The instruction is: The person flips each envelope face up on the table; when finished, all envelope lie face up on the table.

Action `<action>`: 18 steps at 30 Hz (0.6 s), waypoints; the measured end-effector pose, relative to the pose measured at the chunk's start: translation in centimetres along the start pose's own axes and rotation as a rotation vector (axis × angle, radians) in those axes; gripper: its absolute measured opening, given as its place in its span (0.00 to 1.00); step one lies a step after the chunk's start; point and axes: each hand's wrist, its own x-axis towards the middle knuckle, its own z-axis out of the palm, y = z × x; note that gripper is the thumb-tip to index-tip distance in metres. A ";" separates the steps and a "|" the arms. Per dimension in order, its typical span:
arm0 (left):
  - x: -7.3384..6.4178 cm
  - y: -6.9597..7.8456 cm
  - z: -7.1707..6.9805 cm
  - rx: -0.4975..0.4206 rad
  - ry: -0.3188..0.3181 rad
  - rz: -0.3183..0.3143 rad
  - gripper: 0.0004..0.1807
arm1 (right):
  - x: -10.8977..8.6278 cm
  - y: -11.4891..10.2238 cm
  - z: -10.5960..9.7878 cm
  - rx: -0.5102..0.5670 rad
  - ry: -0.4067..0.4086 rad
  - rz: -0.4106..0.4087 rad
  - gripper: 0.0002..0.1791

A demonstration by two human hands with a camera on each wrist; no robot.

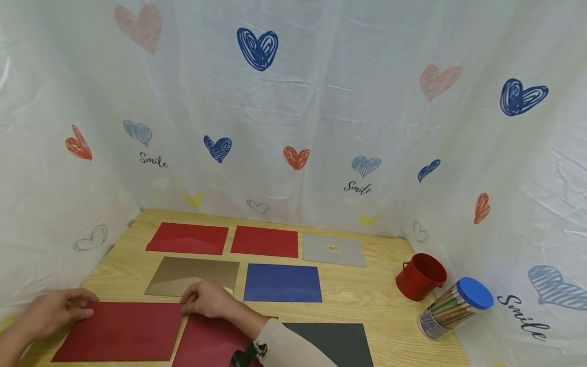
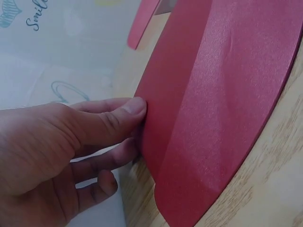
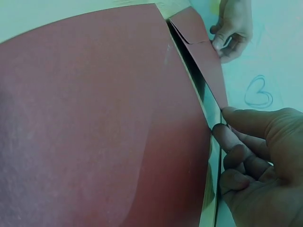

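A dark red envelope (image 1: 126, 332) lies at the front left of the table, its far edge between both hands. My left hand (image 1: 57, 312) pinches its far left corner between thumb and fingers; the left wrist view shows the thumb on top of the red paper (image 2: 189, 109). At the far right corner, my right hand (image 1: 208, 299) pinches the edge with thumb and forefinger, the other fingers curled below. A second dark red envelope (image 1: 206, 340) lies just to the right, partly hidden under the right forearm. It fills much of the right wrist view.
Behind lie a brown envelope (image 1: 192, 275), a blue one (image 1: 283, 283), two red ones (image 1: 190, 238) and a grey one (image 1: 335, 250). A black sheet (image 1: 335, 341) is at front right. On the right stand a red bucket (image 1: 419, 278) and a blue-lidded pencil jar (image 1: 454, 308).
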 end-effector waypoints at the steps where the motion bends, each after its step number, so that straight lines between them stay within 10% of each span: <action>1: 0.0 0.1 0.0 0.006 -0.015 -0.002 0.13 | 0.0 -0.1 0.0 -0.015 0.000 -0.001 0.07; 6: 0.2 0.3 -0.2 0.046 -0.087 -0.009 0.15 | -0.2 -0.6 0.0 -0.110 -0.005 -0.007 0.06; 18: 0.2 0.2 0.0 0.034 -0.032 -0.009 0.12 | 0.3 -0.2 0.6 -0.343 0.004 -0.132 0.04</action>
